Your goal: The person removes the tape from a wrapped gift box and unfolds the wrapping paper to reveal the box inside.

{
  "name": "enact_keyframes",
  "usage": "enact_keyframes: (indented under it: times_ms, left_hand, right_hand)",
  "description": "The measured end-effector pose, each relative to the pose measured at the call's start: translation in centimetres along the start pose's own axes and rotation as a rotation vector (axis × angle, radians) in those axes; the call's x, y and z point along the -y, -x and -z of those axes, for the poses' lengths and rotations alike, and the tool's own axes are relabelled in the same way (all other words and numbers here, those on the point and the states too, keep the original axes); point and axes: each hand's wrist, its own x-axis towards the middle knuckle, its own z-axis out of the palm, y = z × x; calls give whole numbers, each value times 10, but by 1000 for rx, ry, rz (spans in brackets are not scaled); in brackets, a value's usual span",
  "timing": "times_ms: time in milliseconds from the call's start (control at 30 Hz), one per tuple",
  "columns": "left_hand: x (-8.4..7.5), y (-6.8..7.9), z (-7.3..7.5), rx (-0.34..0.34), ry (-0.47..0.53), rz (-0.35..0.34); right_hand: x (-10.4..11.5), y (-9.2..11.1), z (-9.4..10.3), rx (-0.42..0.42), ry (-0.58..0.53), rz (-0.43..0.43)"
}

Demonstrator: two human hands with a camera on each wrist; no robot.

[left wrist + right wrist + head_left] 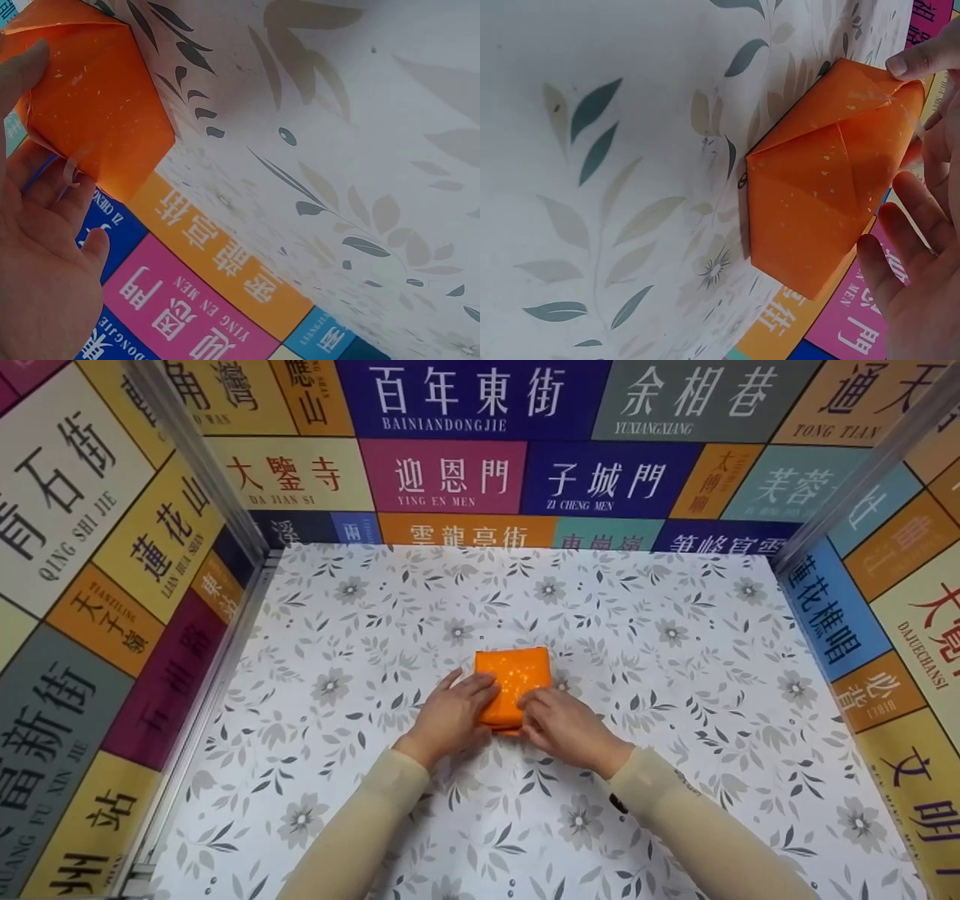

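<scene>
A small squarish packet in folded orange paper [512, 673] with pale gold flecks sits mid-table. My left hand [454, 712] holds its left side, fingers over the top; in the left wrist view the thumb [34, 66] lies on the paper. From the near right corner my right hand [566, 727] grips it with bent fingers; the right thumb [909, 63] presses on the paper's edge. Slanting folds cross the packet's near face [810, 187] in the right wrist view. A thin translucent curled strip [73, 169] shows by the left fingers. The packet's underside is hidden.
The table [360, 780] has a white cover with grey flowers and leaves. Panels [450, 472] of coloured street-name signs stand along its back and both sides, with metal posts [214, 457] at the corners. A small dark object [618, 802] shows beside the right sleeve.
</scene>
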Motion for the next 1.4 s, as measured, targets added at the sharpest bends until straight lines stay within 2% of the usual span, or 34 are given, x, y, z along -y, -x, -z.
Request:
enact_keyframes:
  times_ms: [300,467,633,733,833,933,1133,1233,1400]
  left_hand:
    - [-1,0,1,19,5,7]
    - [-2,-1,1,31,6,22]
    - [-4,-1,1,28,14,16]
    - [-3,0,1,21,5,-4]
    - [-1,-1,4,10,-33,-4]
    - [0,-1,8,-4,-68,18]
    - [-8,2,11,-11,-3,35]
    - [-16,2,7,-28,8,37]
    - [-26,1,0,-28,-42,85]
  right_hand:
    - [-7,13,9,-61,-41,22]
    - [-14,16,15,-72,-29,-29]
    - [-23,20,16,17,11,-131]
    - [-25,22,15,88,40,-151]
    - [-24,24,13,123,75,-118]
    - [-20,23,12,115,96,-57]
    - [-8,19,10,85,98,44]
    - [-4,18,8,84,102,60]
    - [1,18,6,93,105,53]
